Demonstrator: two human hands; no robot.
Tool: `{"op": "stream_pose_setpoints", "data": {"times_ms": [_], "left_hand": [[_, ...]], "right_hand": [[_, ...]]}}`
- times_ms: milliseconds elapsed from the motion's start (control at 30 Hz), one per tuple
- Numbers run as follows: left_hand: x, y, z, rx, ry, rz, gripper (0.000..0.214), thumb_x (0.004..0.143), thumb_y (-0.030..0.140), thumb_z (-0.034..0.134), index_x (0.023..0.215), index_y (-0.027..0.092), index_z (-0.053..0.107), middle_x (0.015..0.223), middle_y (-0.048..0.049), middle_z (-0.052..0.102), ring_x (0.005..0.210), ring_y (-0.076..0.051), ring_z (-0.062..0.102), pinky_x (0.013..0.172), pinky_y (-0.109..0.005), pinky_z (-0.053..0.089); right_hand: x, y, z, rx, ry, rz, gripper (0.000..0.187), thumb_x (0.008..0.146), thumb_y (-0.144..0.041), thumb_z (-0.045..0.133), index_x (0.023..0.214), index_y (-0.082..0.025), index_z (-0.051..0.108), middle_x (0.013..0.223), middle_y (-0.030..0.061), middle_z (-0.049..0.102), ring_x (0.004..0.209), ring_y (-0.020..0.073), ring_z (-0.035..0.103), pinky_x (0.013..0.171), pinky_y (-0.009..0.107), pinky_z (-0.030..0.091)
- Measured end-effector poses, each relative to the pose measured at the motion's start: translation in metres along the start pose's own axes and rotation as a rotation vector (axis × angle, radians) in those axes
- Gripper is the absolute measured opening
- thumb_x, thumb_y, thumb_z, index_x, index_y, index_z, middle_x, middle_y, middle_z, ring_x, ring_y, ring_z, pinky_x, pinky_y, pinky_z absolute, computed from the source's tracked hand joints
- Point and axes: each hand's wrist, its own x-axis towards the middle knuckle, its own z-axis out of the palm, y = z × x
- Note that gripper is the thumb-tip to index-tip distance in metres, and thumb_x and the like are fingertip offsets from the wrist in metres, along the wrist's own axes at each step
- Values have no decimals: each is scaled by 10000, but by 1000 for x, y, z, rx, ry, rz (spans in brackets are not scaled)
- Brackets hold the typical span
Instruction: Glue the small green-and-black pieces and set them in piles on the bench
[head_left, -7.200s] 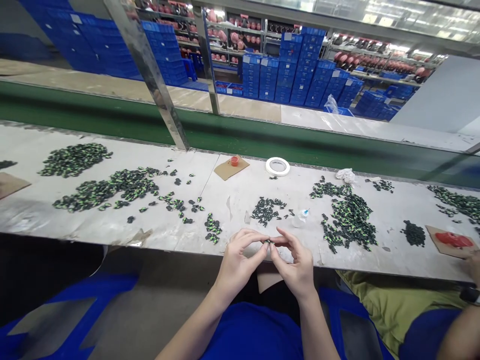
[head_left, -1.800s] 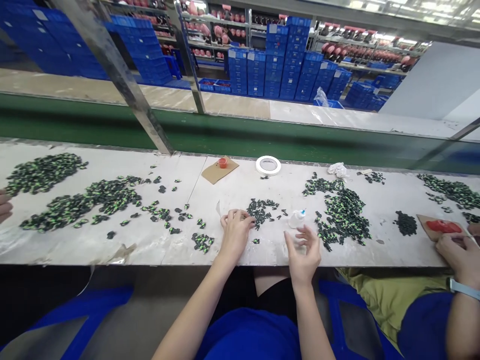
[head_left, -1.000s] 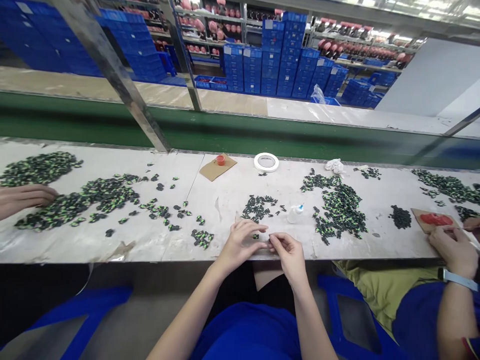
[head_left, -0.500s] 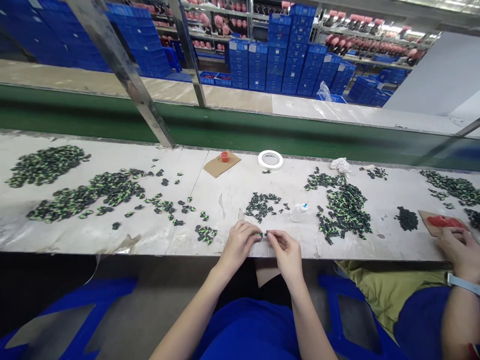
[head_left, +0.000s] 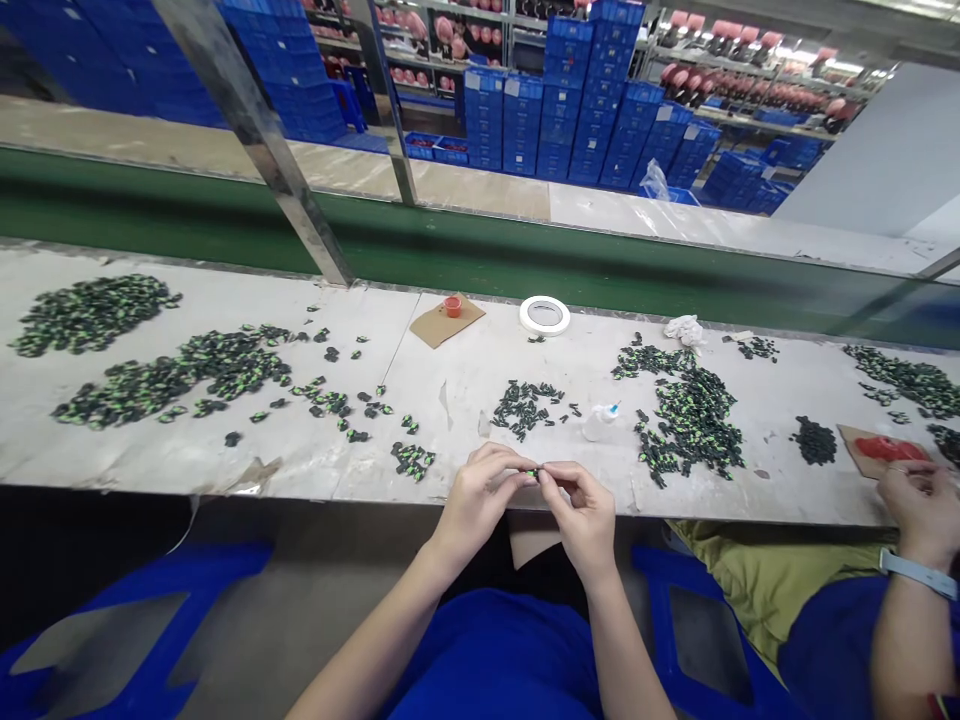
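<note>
Black-and-green bit [head_left: 533, 473] is pinched in the fingers of left hand [head_left: 480, 495] and right hand [head_left: 583, 512], near the surface [head_left: 480, 365] edge; from afar I'd guess light, stiff, best held by its ends.

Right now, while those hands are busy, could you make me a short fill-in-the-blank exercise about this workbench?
1. The left hand and right hand meet at a small dark item with a fleck of bright ____.
2. Of the tape roll and the white bottle, the one nearer the hands is the ____.
3. That bottle's tip is ____.
4. The red tub stands on a flat piece of ____.

Missing words: green; bottle; blue; cardboard.
</note>
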Motion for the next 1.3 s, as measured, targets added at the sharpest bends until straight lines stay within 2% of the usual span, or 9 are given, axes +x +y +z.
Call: {"op": "stream_pose_setpoints", "data": {"times_ms": [200,367,533,633,867,1100,1167,1300], "left_hand": [[-2,17,-6,-125,-47,-48,142,814,240,645,917,217,739,868,-68,715,869,-204,651,779,-326,548],[-5,25,-4,-87,19,-115,133,787,223,659,894,208,737,860,-55,717,845,-193,663,783,-312,540],[-5,30,-3,4,18,-119,105,781,240,658,852,224,733,853,-47,721,868,-205,650,804,-336,505],[-4,32,-3,20,8,-117,76,770,241,661,804,228,727,831,-38,723,857,-206,648,814,-346,487],[-7,36,3,-39,83,-170,45,721,225,677,736,219,719,782,-31,702,790,-193,653,767,-324,500],[-7,34,7,-97,66,-256,54,724,222,669,737,200,716,800,-36,701,780,-187,666,747,-300,520],[-6,30,9,-103,54,-268,68,731,239,669,767,195,706,822,-40,708,795,-191,670,769,-307,521],[-6,21,13,-130,-36,-286,271,782,264,645,1045,202,624,842,-35,729,888,-201,677,887,-345,487]], "right_hand": [[-1,-3,-7,-113,6,-252,52,821,-211,634,819,-206,686,823,56,718,786,188,691,713,334,579],[-3,-7,-13,-182,-20,-358,111,831,-157,619,904,-218,675,860,49,715,800,179,690,716,327,581],[-5,-14,-18,-256,-62,-282,310,838,-198,610,1147,-219,600,886,43,712,775,167,689,737,326,592],[-4,-17,-21,-262,-123,-245,378,840,-220,599,1215,-222,554,894,39,703,790,165,683,763,325,588],[0,-15,-22,-251,-176,-261,397,828,-202,591,1217,-239,520,786,-7,620,769,145,643,823,316,555],[1,-12,-21,-242,-172,-261,398,817,-191,600,1205,-236,525,769,-18,586,750,133,622,826,311,546],[2,-10,-22,-226,-175,-205,374,823,-207,603,1191,-232,541,778,-10,609,746,135,628,801,305,550],[5,-6,-30,-214,-186,-78,314,841,-267,602,1151,-220,585,814,16,660,751,151,648,739,291,555]]}}
